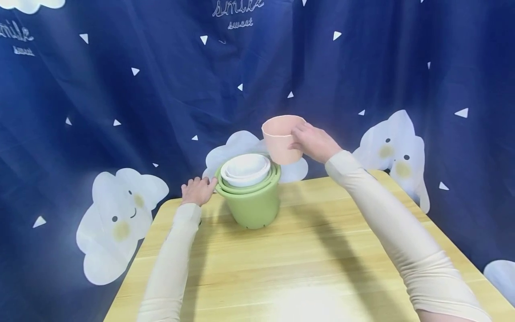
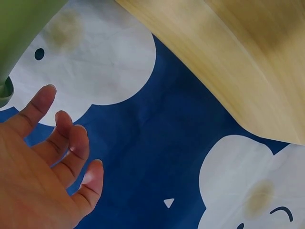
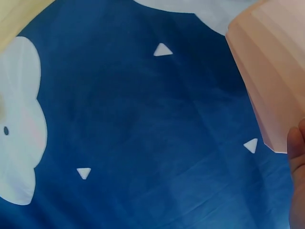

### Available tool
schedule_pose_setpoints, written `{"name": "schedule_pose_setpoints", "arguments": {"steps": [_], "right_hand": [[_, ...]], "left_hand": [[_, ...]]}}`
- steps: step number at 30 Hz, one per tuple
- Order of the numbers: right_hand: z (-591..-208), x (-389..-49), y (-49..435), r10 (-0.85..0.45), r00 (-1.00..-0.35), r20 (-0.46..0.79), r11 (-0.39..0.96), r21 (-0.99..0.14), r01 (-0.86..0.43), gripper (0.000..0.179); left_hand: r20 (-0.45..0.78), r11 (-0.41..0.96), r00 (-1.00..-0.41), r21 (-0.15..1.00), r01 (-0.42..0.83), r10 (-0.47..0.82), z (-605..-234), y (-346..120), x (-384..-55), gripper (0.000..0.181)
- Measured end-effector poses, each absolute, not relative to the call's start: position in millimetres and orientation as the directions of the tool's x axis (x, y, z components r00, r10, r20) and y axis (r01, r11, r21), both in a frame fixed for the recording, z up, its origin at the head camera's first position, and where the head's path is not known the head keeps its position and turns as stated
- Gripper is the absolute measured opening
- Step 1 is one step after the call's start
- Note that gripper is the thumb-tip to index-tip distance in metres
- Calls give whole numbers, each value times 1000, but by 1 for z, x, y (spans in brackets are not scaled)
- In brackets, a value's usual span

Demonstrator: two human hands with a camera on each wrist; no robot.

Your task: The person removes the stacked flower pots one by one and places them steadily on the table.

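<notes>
White bowls sit nested in green pots far on the table, only the pink pot outside — pinched aloft, right of them, by the right hand — the left hand loosely spread alongside.

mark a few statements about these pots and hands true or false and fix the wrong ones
1. The right-hand grip holds the pink pot at its rim. True.
2. The outer green pot stands on the table. True.
3. The pink pot lies upside down on the table. False: it is held up above the table, mouth upward.
4. White pots sit nested inside the green ones. True.
5. The left-hand grip is lifting a white pot. False: it is beside the outer green pot, near its rim.
6. The curtain is plain red. False: it is dark blue with white clouds and triangles.
</notes>
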State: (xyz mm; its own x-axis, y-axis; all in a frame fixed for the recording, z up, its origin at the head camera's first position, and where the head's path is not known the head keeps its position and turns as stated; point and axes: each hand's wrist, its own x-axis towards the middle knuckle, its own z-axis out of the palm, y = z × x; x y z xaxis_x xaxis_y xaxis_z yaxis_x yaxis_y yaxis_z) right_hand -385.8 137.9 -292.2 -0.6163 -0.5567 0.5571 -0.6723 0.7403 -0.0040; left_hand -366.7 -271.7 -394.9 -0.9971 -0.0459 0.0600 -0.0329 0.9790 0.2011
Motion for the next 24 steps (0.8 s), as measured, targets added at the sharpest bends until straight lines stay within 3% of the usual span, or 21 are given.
{"name": "schedule_pose_setpoints", "arguments": {"steps": [24], "right_hand": [[-353, -386, 181, -484, -705, 519, 807, -47, -589, 28]], "left_hand": [[74, 975, -996, 218, -28, -45, -394, -270, -362, 76]]}}
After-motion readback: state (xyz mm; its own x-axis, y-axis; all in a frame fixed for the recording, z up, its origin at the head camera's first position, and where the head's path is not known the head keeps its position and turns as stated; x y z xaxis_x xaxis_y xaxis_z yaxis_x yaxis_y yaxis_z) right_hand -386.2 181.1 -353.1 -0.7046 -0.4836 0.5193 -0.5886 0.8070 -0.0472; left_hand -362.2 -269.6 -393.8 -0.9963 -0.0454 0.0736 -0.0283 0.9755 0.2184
